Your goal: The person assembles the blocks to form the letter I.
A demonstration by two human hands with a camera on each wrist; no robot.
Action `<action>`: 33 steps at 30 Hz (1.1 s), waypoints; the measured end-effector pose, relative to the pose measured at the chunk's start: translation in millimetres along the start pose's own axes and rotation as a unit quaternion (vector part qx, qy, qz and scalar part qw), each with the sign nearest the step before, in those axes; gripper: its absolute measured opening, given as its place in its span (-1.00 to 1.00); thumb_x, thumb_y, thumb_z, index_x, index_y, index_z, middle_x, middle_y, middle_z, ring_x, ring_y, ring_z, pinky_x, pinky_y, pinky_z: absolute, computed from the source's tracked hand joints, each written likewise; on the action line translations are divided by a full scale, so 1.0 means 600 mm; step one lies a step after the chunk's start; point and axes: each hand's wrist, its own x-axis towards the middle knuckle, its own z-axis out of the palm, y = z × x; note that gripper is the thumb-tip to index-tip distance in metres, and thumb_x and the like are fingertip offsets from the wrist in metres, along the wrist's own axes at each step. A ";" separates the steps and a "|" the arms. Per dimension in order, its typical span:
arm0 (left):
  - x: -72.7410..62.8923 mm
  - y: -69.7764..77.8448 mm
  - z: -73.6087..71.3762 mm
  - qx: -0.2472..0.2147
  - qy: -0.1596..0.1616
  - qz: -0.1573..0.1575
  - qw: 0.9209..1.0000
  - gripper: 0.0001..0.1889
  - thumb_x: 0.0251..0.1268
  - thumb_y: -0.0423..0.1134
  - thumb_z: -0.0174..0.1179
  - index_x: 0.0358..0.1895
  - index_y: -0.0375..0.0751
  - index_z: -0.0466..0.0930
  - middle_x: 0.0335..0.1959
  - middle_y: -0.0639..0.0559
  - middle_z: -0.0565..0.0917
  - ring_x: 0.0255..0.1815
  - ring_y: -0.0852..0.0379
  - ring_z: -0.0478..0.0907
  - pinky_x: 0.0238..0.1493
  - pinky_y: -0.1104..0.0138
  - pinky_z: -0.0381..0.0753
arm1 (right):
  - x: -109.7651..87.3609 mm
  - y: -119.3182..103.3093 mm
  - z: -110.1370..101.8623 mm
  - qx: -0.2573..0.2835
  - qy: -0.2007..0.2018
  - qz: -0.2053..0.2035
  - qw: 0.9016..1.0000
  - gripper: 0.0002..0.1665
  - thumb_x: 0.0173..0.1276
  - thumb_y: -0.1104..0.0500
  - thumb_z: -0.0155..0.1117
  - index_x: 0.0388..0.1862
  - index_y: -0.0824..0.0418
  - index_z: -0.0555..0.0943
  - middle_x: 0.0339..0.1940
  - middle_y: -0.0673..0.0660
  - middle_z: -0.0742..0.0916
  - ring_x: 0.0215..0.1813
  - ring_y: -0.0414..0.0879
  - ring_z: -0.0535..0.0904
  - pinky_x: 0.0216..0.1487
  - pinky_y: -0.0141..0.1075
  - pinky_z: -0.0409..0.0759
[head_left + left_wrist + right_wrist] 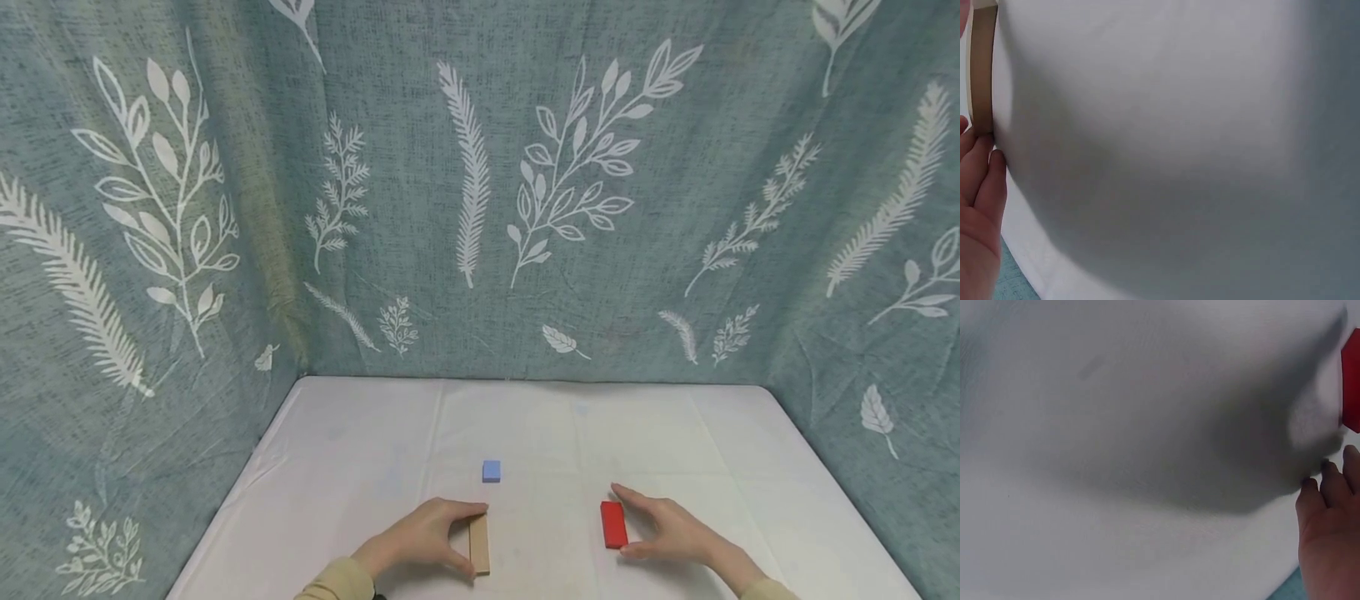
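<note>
In the head view, a long, pale wooden block (pixel 480 546) lies on the white table. My left hand (pixel 431 537) spans its length, thumb at the near end and fingertips at the far end, pinching it. The left wrist view shows fingertips against one end of the wooden block (pixel 982 69). On the right, a red block (pixel 613 525) lies between the spread thumb and fingers of my right hand (pixel 671 531). The right wrist view has a small gap between the fingers and the red block (pixel 1352 381).
A small blue block (pixel 491 472) sits beyond the left hand, near the table's middle. The white cloth-covered table (pixel 525 417) ends at green-blue curtains (pixel 405 208) with white leaf prints, which hang behind it and along both sides.
</note>
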 end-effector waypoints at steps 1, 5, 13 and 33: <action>-0.001 0.000 0.001 0.000 0.002 0.000 1.000 -0.09 -0.27 0.15 0.49 0.25 -0.24 0.46 0.22 -0.02 0.56 0.26 0.07 0.49 0.28 0.30 0.48 | 0.000 0.000 0.001 -0.002 0.003 0.000 1.000 0.06 0.04 -0.32 0.38 0.41 0.22 0.30 0.33 0.12 0.53 0.32 0.16 0.43 0.25 -0.03 0.51; -0.004 0.000 0.005 0.006 0.015 0.006 1.000 -0.09 -0.29 0.16 0.49 0.24 -0.23 0.47 0.21 -0.02 0.57 0.24 0.05 0.51 0.26 0.29 0.50 | 0.001 -0.003 0.005 0.001 0.012 0.008 1.000 0.04 0.03 -0.30 0.39 0.37 0.23 0.35 0.31 0.16 0.54 0.31 0.20 0.43 0.23 -0.01 0.51; -0.004 -0.011 0.009 -0.011 0.026 0.020 0.999 -0.14 -0.26 0.10 0.51 0.22 -0.23 0.49 0.20 -0.01 0.58 0.25 0.05 0.50 0.28 0.28 0.49 | 0.002 -0.003 0.012 0.019 0.028 0.030 0.999 -0.04 -0.01 -0.24 0.45 0.31 0.21 0.43 0.27 0.33 0.55 0.29 0.27 0.44 0.17 0.16 0.49; -0.008 -0.039 0.026 -0.065 0.056 0.055 0.995 -0.18 -0.27 0.04 0.53 0.20 -0.18 0.51 0.18 0.02 0.60 0.24 0.09 0.51 0.28 0.33 0.48 | 0.002 0.000 0.022 0.078 0.046 0.077 0.993 -0.12 -0.14 -0.07 0.58 0.20 0.19 0.54 0.21 0.34 0.59 0.27 0.29 0.46 0.15 0.16 0.51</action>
